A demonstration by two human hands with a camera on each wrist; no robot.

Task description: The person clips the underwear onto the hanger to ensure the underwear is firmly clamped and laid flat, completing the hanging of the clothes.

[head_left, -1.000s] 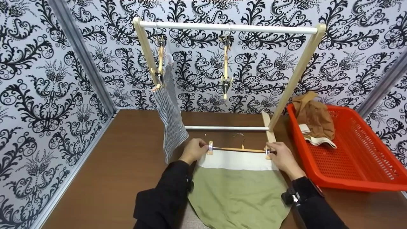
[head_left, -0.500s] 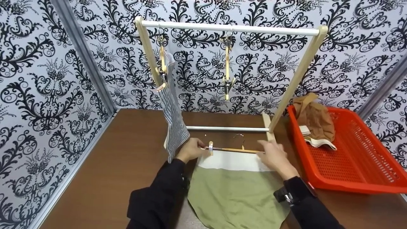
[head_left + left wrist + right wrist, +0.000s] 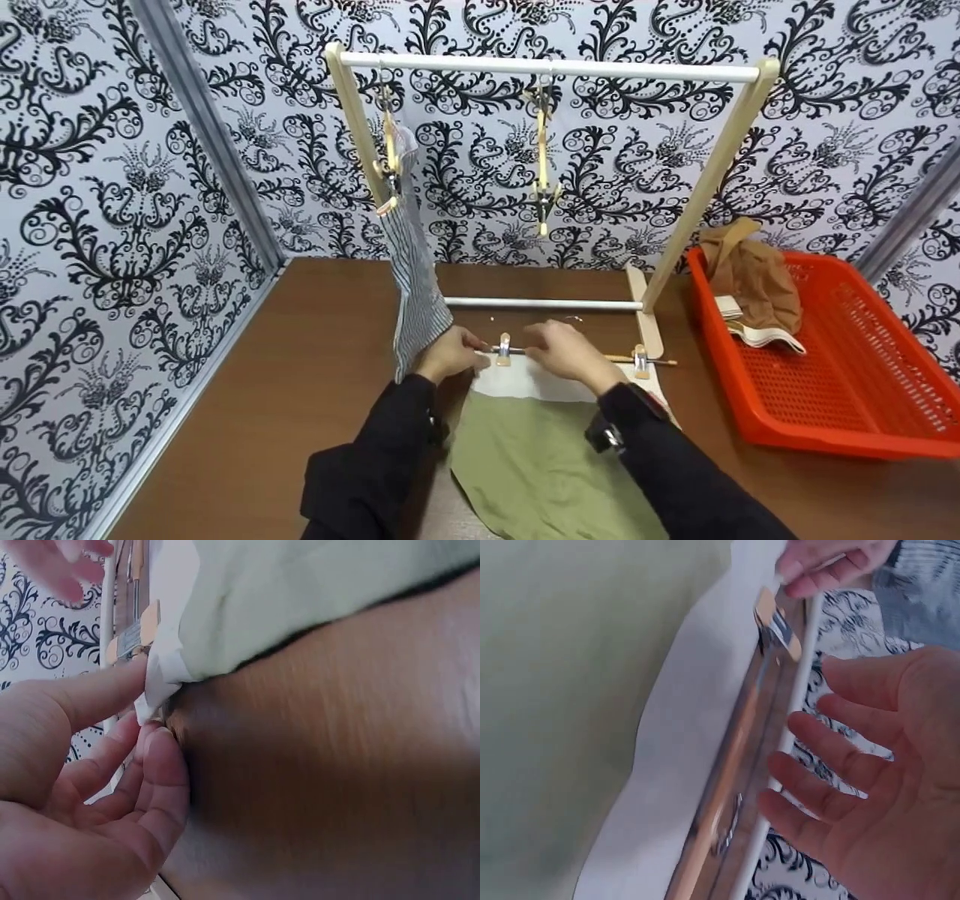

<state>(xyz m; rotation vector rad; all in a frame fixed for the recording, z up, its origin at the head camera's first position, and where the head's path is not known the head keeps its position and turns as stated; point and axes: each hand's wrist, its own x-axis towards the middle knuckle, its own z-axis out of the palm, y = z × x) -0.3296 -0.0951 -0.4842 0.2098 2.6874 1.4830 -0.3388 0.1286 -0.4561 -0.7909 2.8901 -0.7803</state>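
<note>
The far left corner of the green-and-white garment point(image 3: 547, 450), laid near centre with the hanger point(image 3: 619, 358) along its far edge, is pinched by the left hand point(image 3: 454, 352), while the right hand point(image 3: 566, 351), empty and fingers spread, has been shifted leftward from the right clip point(image 3: 641, 361) toward the left clip point(image 3: 504, 351).

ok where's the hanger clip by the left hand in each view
Head: the hanger clip sits just below centre.
Left wrist: the hanger clip, upper left.
Right wrist: the hanger clip, upper part, right of centre.
Shared landmark: the left hand, beside it in every view.
</note>
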